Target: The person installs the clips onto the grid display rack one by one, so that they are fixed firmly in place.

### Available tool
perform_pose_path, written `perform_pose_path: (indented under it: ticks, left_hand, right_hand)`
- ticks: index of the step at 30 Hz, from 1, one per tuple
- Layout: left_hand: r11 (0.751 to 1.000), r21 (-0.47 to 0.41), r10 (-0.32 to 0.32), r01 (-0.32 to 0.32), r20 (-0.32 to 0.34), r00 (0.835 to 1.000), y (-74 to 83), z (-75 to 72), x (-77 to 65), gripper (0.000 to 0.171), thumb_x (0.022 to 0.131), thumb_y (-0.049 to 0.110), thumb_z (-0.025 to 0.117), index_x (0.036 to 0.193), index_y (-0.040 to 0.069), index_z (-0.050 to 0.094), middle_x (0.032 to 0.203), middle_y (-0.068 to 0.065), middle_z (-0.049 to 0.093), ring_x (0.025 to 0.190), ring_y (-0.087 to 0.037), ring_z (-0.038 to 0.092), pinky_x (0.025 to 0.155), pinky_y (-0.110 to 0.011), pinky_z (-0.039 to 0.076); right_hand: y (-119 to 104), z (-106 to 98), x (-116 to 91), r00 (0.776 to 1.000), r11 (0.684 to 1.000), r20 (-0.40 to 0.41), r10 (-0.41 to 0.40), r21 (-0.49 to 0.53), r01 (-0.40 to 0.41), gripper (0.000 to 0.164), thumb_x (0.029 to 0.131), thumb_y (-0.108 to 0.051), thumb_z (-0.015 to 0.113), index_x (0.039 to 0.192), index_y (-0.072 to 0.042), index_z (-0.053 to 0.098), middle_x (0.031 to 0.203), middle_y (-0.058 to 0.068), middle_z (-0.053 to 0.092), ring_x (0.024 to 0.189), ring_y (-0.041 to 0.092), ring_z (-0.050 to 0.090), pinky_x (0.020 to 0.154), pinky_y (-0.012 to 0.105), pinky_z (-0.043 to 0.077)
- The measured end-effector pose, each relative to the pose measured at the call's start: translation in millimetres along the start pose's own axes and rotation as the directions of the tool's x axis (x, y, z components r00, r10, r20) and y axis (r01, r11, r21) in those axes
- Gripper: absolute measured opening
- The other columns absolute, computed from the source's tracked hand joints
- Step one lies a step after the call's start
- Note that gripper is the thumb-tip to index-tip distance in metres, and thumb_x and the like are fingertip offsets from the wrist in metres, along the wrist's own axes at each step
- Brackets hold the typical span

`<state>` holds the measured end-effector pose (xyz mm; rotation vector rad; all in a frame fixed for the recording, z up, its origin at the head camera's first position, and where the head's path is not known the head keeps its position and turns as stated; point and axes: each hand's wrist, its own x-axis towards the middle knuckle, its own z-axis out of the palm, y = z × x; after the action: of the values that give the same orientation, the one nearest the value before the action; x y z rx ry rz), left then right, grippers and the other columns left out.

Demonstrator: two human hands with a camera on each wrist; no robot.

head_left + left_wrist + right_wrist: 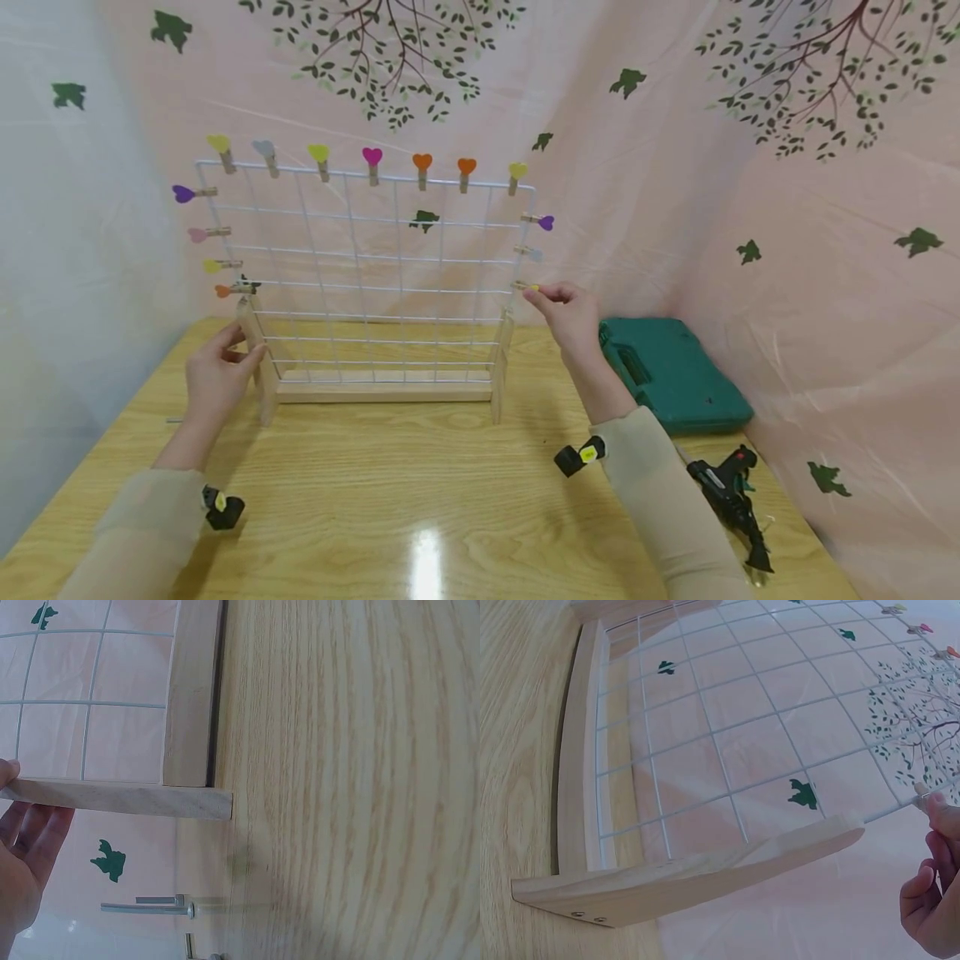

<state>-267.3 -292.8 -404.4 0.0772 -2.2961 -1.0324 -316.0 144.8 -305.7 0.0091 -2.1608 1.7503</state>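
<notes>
A white wire grid (397, 179) stands upright in a wooden stand (382, 392). My left hand (216, 379) holds the stand's left post (135, 799), thumb on one side and fingers on the other. At the grid's right edge, the thumb and fingertips of my right hand (572, 321) pinch a small clothespin (521, 286) with a bit of yellow showing; its heart is mostly hidden by the fingers. Just above it a pale blue heart clothespin (531, 252) and a purple one (545, 222) are clipped on. The right post (690, 881) lies below that hand.
Several heart clothespins, such as a pink one (372, 158), line the grid's top; others, including a purple one (183, 193), line its left edge. A green case (686, 375) and a black glue gun (731, 496) lie at right. Metal bolts (146, 908) stand beyond the left post.
</notes>
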Motion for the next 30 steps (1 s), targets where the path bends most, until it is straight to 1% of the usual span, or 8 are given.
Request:
perform_pose_path:
  ticks: [2,4,11,14,17,21,26,30]
  left_hand:
    - [1.000,0.001,0.000,0.000,0.001,1.000,0.6,0.8,0.2,0.042,0.083,0.023,0.062,0.122,0.008,0.054,0.106,-0.020,0.061,0.062,0.014,0.041,0.050,-0.005,0.037]
    - [1.000,-0.001,-0.002,0.002,0.003,1.000,0.8,1.8,0.5,0.042,0.083,0.023,0.062,0.122,0.008,0.054,0.106,-0.019,0.061,0.062,0.013,0.042,0.049,-0.005,0.037]
    - [1.000,-0.003,-0.006,0.006,0.009,1.000,0.3,5.0,1.1,0.042,0.084,0.023,0.061,0.122,0.007,0.054,0.107,-0.020,0.061,0.063,0.013,0.041,0.051,-0.004,0.037]
    - [1.000,-0.006,-0.003,0.003,0.008,1.000,0.1,5.6,1.3,0.042,0.084,0.023,0.062,0.122,0.008,0.054,0.107,-0.020,0.061,0.063,0.014,0.042,0.051,-0.004,0.037]
    - [1.000,-0.009,-0.003,0.003,0.013,1.000,0.0,5.3,1.5,0.043,0.084,0.024,0.061,0.123,0.008,0.053,0.108,-0.020,0.061,0.063,0.014,0.042,0.051,-0.003,0.037]
    - [1.000,-0.013,-0.015,0.015,0.014,1.000,-0.2,4.2,0.3,0.045,0.084,0.023,0.061,0.125,0.007,0.051,0.109,-0.021,0.059,0.065,0.016,0.041,0.052,-0.002,0.037]
    - [1.000,-0.004,-0.017,0.017,-0.009,1.000,-1.2,1.0,-1.5,0.047,0.083,0.022,0.062,0.126,0.007,0.050,0.110,-0.021,0.059,0.065,0.017,0.040,0.052,-0.001,0.036]
    - [0.999,-0.008,-0.036,0.036,-0.016,0.999,-1.7,-3.4,-2.8,0.053,0.082,0.026,0.063,0.131,0.012,0.045,0.112,-0.020,0.059,0.065,0.020,0.040,0.053,0.000,0.036]
  right_hand:
    - [0.4,0.8,1.7,1.000,1.000,-0.002,-0.009,-0.011,0.009,0.032,0.067,-0.031,0.076,0.083,-0.005,0.068,0.073,-0.006,0.062,0.069,0.009,0.051,0.055,0.019,0.042]
    - [0.2,1.2,2.7,1.000,1.000,-0.001,-0.014,-0.014,0.014,0.031,0.067,-0.031,0.076,0.083,-0.005,0.068,0.073,-0.006,0.063,0.070,0.009,0.052,0.057,0.019,0.043]
    - [-0.4,-0.9,4.9,0.999,0.999,0.022,-0.026,-0.034,0.027,0.032,0.069,-0.031,0.075,0.086,-0.004,0.067,0.074,-0.004,0.060,0.069,0.009,0.050,0.054,0.018,0.041]
    - [0.4,-2.5,4.5,0.998,0.997,0.047,-0.035,-0.060,0.038,0.035,0.069,-0.034,0.075,0.091,-0.008,0.068,0.082,-0.003,0.057,0.073,0.011,0.046,0.054,0.020,0.039]
    - [2.8,-4.2,3.3,0.995,0.994,0.079,-0.059,-0.087,0.066,0.039,0.068,-0.038,0.074,0.100,-0.016,0.067,0.092,-0.002,0.057,0.078,0.013,0.046,0.057,0.023,0.041]
    - [7.4,-7.0,0.3,0.988,0.992,0.128,-0.090,-0.080,0.101,0.047,0.069,-0.041,0.073,0.110,-0.020,0.062,0.103,0.003,0.058,0.084,0.017,0.047,0.061,0.026,0.043]
    - [12.2,-11.6,-4.3,0.978,0.988,0.183,-0.104,-0.098,0.123,0.055,0.070,-0.044,0.070,0.117,-0.018,0.057,0.109,0.007,0.057,0.089,0.018,0.047,0.066,0.028,0.044]
    - [13.5,-18.5,-9.0,0.975,0.979,0.196,-0.106,-0.149,0.136,0.053,0.070,-0.047,0.069,0.116,-0.024,0.057,0.108,0.004,0.058,0.089,0.017,0.048,0.068,0.030,0.045]
